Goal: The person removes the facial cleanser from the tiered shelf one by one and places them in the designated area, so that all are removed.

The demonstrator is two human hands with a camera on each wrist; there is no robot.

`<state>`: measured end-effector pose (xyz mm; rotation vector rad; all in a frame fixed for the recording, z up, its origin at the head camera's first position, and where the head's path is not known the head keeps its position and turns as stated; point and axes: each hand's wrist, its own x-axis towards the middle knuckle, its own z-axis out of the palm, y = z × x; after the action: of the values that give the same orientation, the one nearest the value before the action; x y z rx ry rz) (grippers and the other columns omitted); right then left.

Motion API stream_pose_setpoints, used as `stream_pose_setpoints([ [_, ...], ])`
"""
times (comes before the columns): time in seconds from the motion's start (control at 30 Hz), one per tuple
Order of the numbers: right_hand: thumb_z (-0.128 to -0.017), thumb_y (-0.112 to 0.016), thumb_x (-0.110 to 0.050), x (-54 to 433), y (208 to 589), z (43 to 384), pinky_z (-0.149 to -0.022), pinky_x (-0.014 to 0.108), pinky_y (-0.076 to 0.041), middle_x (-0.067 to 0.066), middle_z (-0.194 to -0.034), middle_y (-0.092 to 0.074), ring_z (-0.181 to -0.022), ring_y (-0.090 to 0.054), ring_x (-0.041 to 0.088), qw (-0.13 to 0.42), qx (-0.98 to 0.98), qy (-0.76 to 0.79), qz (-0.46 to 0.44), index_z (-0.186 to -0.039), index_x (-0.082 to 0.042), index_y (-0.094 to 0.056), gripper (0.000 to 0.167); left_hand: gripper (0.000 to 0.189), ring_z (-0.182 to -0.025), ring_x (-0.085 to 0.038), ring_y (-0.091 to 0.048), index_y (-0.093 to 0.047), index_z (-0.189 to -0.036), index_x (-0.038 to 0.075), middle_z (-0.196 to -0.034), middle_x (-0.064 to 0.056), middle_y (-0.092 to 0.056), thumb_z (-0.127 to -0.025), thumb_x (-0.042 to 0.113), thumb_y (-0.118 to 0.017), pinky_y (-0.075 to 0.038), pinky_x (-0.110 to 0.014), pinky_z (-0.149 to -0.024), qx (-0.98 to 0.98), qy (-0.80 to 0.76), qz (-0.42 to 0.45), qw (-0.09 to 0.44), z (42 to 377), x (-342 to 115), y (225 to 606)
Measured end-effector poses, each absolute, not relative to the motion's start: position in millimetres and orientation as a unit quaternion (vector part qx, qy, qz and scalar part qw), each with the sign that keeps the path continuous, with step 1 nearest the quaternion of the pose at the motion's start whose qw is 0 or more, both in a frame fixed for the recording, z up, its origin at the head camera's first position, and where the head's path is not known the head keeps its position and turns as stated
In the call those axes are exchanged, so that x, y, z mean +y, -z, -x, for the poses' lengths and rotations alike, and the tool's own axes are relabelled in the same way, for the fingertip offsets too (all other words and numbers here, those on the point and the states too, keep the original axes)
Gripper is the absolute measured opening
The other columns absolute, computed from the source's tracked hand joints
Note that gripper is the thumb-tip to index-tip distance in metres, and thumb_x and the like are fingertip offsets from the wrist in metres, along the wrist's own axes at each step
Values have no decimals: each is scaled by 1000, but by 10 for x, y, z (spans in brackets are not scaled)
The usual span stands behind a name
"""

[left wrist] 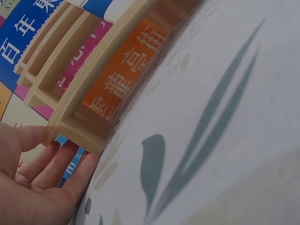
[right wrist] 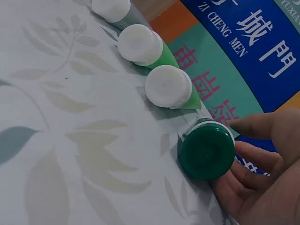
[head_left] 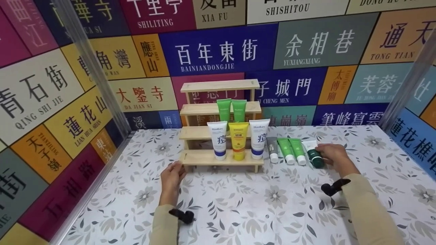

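Observation:
A wooden stepped display stand (head_left: 221, 158) stands on the table. My left hand (head_left: 172, 173) holds the left end of its lowest step; in the left wrist view the thumb lies at the corner of the board (left wrist: 70, 105) and the fingers (left wrist: 86, 173) reach the foot. At the right, my right hand (head_left: 332, 154) grips a white tube with a dark green cap (head_left: 315, 158), its cap (right wrist: 207, 151) facing the right wrist camera. Left of it stand two green tubes with white caps (head_left: 285, 149) and a grey tube (head_left: 272, 149).
On the lowest step stand two white tubes with blue caps (head_left: 218, 139) and, between them, a yellow tube (head_left: 238, 139). Two green tubes (head_left: 224, 110) stand higher up behind. Walls with street-name panels (head_left: 218, 51) and clear upright posts (head_left: 98, 68) bound the floral-covered table (head_left: 255, 211).

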<state>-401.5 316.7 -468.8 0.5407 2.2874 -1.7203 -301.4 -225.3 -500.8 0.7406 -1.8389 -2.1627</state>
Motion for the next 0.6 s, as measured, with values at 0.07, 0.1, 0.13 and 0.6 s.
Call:
stream_pose_setpoints([
  [0.07, -98, -61, -24, 3205, 4672, 3987, -87, 24, -57, -21, -77, -63, -79, -61, -2, 132, 784, 582, -171, -154, -5, -35, 65, 41, -123, -29, -63, -57, -139, 4, -134, -21, -63, -104, 25, -56, -55, -36, -103, -623, 734, -252, 101, 3018, -2256, 5014],
  [0.1, -98, -61, -23, 3222, 4670, 3977, -89, 25, -58, -21, -78, -64, -80, -61, -2, 137, 785, 582, -163, -154, -4, -34, 65, 42, -124, -30, -63, -56, -139, 3, -135, -22, -62, -104, 26, -56, -54, -37, -104, -624, 733, -251, 101, 3017, -2255, 5016],
  [0.13, -99, -61, -23, 3236, 4665, 3966, -92, 26, -57, -20, -81, -64, -82, -61, -2, 145, 785, 582, -156, -155, -3, -32, 66, 42, -124, -30, -63, -56, -139, 4, -135, -22, -62, -104, 26, -56, -54, -36, -104, -626, 731, -251, 102, 3015, -2256, 5018],
  [0.6, -98, -65, -20, 3245, 4657, 3905, -88, 25, -58, -20, -86, -61, -85, -61, -1, 161, 783, 592, -107, -157, 0, -24, 75, 43, -125, -33, -62, -56, -138, -1, -136, -24, -61, -104, 24, -57, -55, -36, -103, -620, 741, -231, 118, 2981, -2229, 5017],
])
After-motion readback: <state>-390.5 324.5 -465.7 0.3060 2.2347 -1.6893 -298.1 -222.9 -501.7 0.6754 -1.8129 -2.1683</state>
